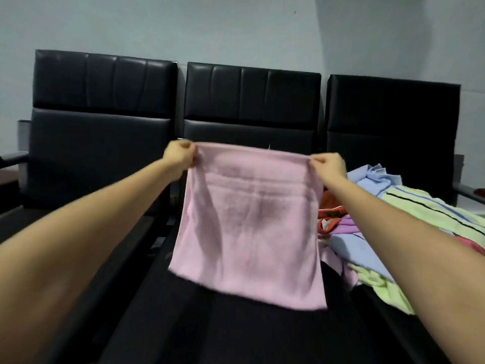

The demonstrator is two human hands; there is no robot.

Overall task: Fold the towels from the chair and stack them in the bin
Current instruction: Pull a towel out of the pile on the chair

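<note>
Starting at the left edge, a black padded chair [102, 132] stands against the pale wall [210, 24]. Beside it the left forearm reaches forward. The left grip [180, 156] is closed on the upper left corner of the pink towel [249, 227], thumb and curled fingers pinching the hem. The towel hangs flat, stretched between both hands, in the air in front of the middle chair [252, 95]. Its lower edge hangs over that chair's dark seat; whether it touches the seat I cannot tell. The right grip [328, 164] pinches the upper right corner in the same manner, fingers curled round the hem. Right of it lies a loose pile of towels [420, 200], blue, striped pale green, purple, orange and pink. They are heaped on the seat of the right chair [393, 114], partly spilling toward the middle seat.
</note>
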